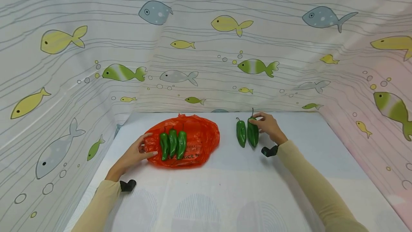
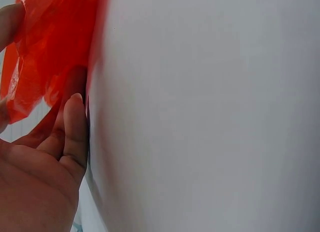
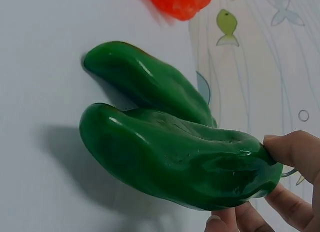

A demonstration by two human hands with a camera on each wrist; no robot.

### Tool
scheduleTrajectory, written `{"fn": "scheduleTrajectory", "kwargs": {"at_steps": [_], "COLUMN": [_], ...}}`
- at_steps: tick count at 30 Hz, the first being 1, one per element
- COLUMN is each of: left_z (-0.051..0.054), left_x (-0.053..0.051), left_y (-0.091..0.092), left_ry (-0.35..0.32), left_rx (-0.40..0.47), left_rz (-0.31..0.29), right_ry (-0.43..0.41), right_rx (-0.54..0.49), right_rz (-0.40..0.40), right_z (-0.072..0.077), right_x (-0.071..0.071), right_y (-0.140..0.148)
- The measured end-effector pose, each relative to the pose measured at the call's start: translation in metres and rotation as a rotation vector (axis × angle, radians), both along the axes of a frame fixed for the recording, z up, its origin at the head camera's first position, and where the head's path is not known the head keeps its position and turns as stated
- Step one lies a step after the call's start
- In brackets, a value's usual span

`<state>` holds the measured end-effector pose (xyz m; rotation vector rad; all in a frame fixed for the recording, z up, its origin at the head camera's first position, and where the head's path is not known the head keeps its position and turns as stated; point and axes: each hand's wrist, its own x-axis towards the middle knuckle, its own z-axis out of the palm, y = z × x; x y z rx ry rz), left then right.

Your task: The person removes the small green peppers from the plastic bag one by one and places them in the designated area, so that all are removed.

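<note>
My right hand (image 1: 266,124) pinches the stem end of a green chili pepper (image 3: 170,157), thumb on one side and fingers on the other. The pepper's shadow falls on the table beside it. A second green pepper (image 1: 241,133) lies just left of it. At the left, my left hand (image 1: 139,150) holds the edge of a red plastic bag (image 1: 206,142), with some fingers under the film in the left wrist view. Three green peppers (image 1: 173,143) lie side by side on the bag, stems pointing away.
A white table (image 1: 225,182) with pale arch prints spreads beneath everything. Behind it and along both sides hangs a curtain (image 1: 199,56) printed with fish and wavy lines. Dark wrist-worn devices (image 1: 128,185) sit at both cuffs.
</note>
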<state>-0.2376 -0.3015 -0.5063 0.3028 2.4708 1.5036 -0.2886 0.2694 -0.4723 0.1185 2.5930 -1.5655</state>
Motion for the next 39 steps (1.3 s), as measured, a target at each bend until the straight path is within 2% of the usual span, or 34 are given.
{"fn": "scheduleTrajectory", "kwargs": {"at_steps": [10,19,24,39], "left_z": [-0.001,-0.001,-0.003,-0.001], "left_x": [-0.002,-0.002,-0.001,0.0], "left_y": [0.0,0.0,0.0,0.001], "left_ry": [0.029,0.02,0.019,0.007], "left_rx": [0.0,-0.004,0.005,0.009], "left_rz": [-0.008,0.001,-0.007,-0.001], "right_ry": [-0.031,-0.069,-0.087,-0.112], "right_rx": [-0.007,-0.008,0.026,0.044], "right_rz": [-0.025,-0.039,-0.043,-0.059], "right_z": [-0.013,-0.02,-0.025,-0.029], "right_x": [-0.008,-0.014,-0.018,-0.022], "right_y": [0.006,0.007,0.007,0.006]}}
